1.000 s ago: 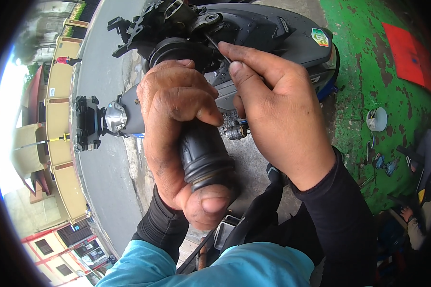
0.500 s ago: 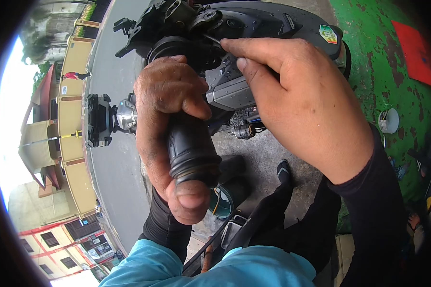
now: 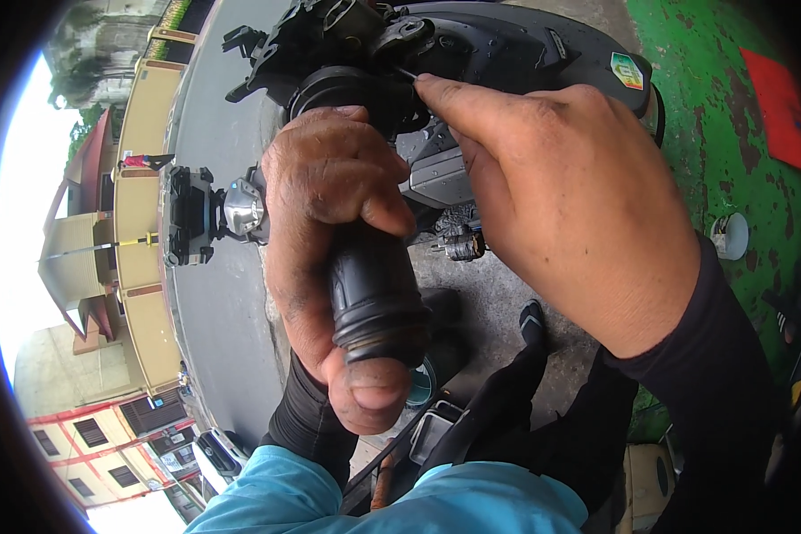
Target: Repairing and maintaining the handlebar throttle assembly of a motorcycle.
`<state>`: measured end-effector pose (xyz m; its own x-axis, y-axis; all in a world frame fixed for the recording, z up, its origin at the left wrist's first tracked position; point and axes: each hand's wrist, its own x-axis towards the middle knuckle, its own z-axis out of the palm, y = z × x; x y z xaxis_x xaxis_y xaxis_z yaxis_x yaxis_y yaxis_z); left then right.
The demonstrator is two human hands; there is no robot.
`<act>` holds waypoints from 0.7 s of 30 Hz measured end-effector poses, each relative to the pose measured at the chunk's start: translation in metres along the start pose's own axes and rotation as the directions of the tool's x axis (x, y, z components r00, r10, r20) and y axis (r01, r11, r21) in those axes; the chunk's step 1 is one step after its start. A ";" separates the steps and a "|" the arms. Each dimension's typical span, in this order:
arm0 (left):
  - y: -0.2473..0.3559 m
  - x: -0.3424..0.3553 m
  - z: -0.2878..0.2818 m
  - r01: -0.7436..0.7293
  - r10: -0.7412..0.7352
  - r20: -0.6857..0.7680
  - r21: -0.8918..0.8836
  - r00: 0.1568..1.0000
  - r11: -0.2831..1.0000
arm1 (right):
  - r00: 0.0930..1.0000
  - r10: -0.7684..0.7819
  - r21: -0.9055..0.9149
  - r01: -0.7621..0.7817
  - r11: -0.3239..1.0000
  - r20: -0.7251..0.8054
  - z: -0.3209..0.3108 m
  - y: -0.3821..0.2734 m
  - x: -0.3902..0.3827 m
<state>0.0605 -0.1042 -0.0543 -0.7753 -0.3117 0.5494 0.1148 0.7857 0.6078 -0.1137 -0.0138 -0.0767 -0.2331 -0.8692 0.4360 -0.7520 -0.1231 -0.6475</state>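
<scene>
My left hand (image 3: 334, 178) is closed around a ribbed black rubber tube (image 3: 376, 289), its thumb pressed over the near end. At the tube's far end is a dark mechanical assembly (image 3: 347, 44) with metal fittings and brackets. My right hand (image 3: 578, 205) has its index finger stretched out toward this assembly. The fingertip meets a thin metal rod (image 3: 404, 70); I cannot tell whether the rod belongs to the assembly. The right thumb and other fingers are mostly hidden behind the hand.
A dark motorcycle (image 3: 498, 53) with water drops stands behind my hands. Another motorcycle (image 3: 243, 209) is on the road to the left. A dark bucket (image 3: 445, 351) stands below the tube. On the green floor are a white container (image 3: 730, 237) and a red sheet (image 3: 779, 111).
The whole view has shifted slightly, with my hands and the tube appearing further right. My right thumb has gone out of sight behind the index finger. A white car appears at lower left.
</scene>
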 end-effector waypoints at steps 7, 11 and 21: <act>0.000 0.002 -0.003 0.029 -0.029 0.017 -0.010 0.999 1.000 | 0.998 -0.061 0.072 0.060 0.996 0.004 0.004 0.015 0.003; -0.004 0.002 0.001 0.001 -0.001 0.000 0.015 1.000 1.000 | 0.998 0.014 0.184 -0.026 0.983 0.065 0.009 0.024 0.004; -0.026 0.011 -0.006 -0.180 0.178 -0.040 -0.034 0.983 0.983 | 0.998 0.064 0.199 -0.057 0.978 -0.026 0.022 0.018 -0.012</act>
<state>0.0528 -0.1315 -0.0604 -0.7167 -0.1879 0.6716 0.2732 0.8104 0.5182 -0.1108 -0.0165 -0.1073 -0.2962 -0.8627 0.4099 -0.5996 -0.1661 -0.7829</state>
